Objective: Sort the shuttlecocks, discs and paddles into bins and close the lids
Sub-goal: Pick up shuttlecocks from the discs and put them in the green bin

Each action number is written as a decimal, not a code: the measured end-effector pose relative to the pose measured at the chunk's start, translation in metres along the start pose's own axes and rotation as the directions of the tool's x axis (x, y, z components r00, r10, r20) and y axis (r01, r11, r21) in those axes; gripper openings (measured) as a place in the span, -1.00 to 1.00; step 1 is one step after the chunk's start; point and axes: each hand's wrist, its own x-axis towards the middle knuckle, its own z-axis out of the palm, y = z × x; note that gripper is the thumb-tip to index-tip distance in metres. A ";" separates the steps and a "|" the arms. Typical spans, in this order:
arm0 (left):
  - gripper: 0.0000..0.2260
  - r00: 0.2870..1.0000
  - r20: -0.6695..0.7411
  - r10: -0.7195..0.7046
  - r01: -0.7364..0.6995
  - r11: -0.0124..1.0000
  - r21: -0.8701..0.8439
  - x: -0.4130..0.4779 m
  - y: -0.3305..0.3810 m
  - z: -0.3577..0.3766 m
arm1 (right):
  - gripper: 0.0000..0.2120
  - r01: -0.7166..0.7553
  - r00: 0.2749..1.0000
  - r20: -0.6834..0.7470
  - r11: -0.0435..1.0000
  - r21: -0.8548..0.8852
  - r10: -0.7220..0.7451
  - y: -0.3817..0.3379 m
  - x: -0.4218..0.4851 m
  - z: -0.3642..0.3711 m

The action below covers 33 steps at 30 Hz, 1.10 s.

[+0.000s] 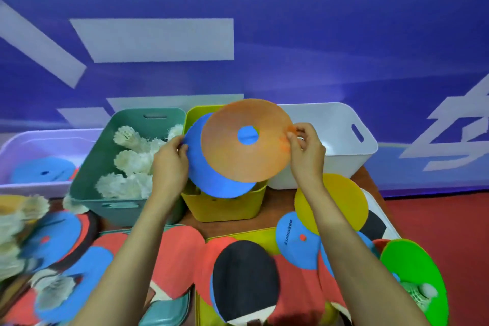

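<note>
Above the yellow bin (225, 206), two thin, flat, round discs overlap. The left hand (169, 164), grip pinching the rim, holds the blue disc (209, 172); the right hand (307, 153) pinches the orange disc (246, 156), which has a centre hole. Left of the yellow bin, a teal bin (87, 185) holds feathery white shuttlecocks (129, 161); right of it stands a smooth white bin (344, 145). In front, round paddles (244, 280) cover the bench (280, 194).

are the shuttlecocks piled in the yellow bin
No, the shuttlecocks lie in the teal bin, which stands just left of the yellow bin.
</note>
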 end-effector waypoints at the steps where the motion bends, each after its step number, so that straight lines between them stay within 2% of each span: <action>1: -0.75 0.998 0.061 -0.007 0.003 0.998 0.070 0.014 -0.010 -0.003 | -0.90 0.010 1.000 -0.018 1.000 0.002 -0.009 -0.007 0.009 0.012; 4: -0.77 0.971 0.240 -0.024 -0.045 0.959 0.281 0.048 -0.031 0.001 | -0.83 0.033 0.998 -0.053 0.999 -0.039 -0.035 -0.024 0.039 0.050; 6: -0.74 0.958 0.285 -0.015 -0.099 0.919 0.382 0.064 -0.036 0.008 | -0.81 0.043 0.998 -0.047 0.994 -0.102 -0.048 -0.027 0.059 0.075; 8: -0.74 0.949 0.316 0.002 -0.147 0.889 0.433 0.074 -0.039 0.019 | -0.79 0.044 0.999 -0.010 0.979 -0.200 -0.047 -0.021 0.076 0.099; 11: -0.75 0.898 0.440 -0.001 -0.253 0.817 0.519 0.080 -0.041 0.039 | -0.76 0.033 0.997 0.072 0.951 -0.308 -0.011 -0.002 0.091 0.129; 14: -0.75 0.823 0.567 -0.038 -0.338 0.770 0.541 0.080 -0.047 0.061 | -0.75 0.043 0.988 0.153 0.920 -0.389 0.019 0.015 0.096 0.150; 18: -0.79 0.750 0.647 -0.136 -0.320 0.781 0.536 0.081 -0.058 0.077 | -0.75 0.131 0.954 0.299 0.850 -0.510 0.032 0.043 0.098 0.176; 24: -0.77 0.711 0.692 -0.126 -0.368 0.772 0.519 0.082 -0.064 0.083 | -0.77 0.275 0.886 0.447 0.635 -0.721 0.123 0.079 0.096 0.191; 27: -0.74 0.665 0.733 -0.145 -0.419 0.741 0.526 0.078 -0.058 0.083 | -0.76 0.369 0.854 0.504 0.536 -0.760 0.126 0.082 0.097 0.191; 30: -0.72 0.639 0.745 -0.191 -0.449 0.694 0.563 0.073 -0.056 0.082 | -0.67 0.376 0.823 0.546 0.569 -0.732 0.158 0.084 0.098 0.187; 33: -0.68 0.636 0.748 -0.191 -0.446 0.700 0.558 0.070 -0.052 0.080 | -0.53 0.339 0.808 0.569 0.668 -0.662 0.154 0.079 0.097 0.176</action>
